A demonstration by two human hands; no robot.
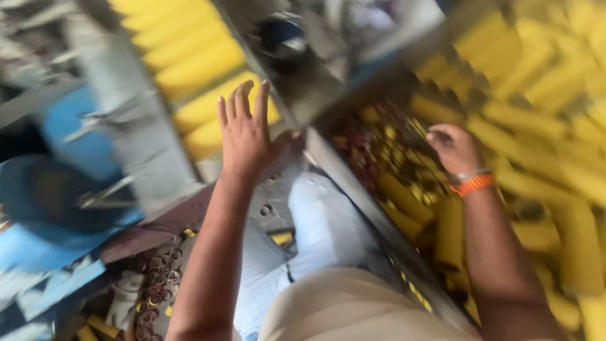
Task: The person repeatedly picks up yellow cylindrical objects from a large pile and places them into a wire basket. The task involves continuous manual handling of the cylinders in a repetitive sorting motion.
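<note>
Your knee in pale trousers [322, 221] sits nearest, wedged against the metal rail [353, 189] of the bin. Your left hand [247, 132] rests flat by the rail's upper end, fingers [243, 101] spread wide and holding nothing, probably bracing you. Your right hand [456, 148], with an orange band [473, 184] at the wrist, reaches into the bin among yellow tubes [536, 120]; its fingers look curled, though blur hides any grip.

yellow tubes [536, 183] crowd bin, metal rail [353, 183] between
</note>
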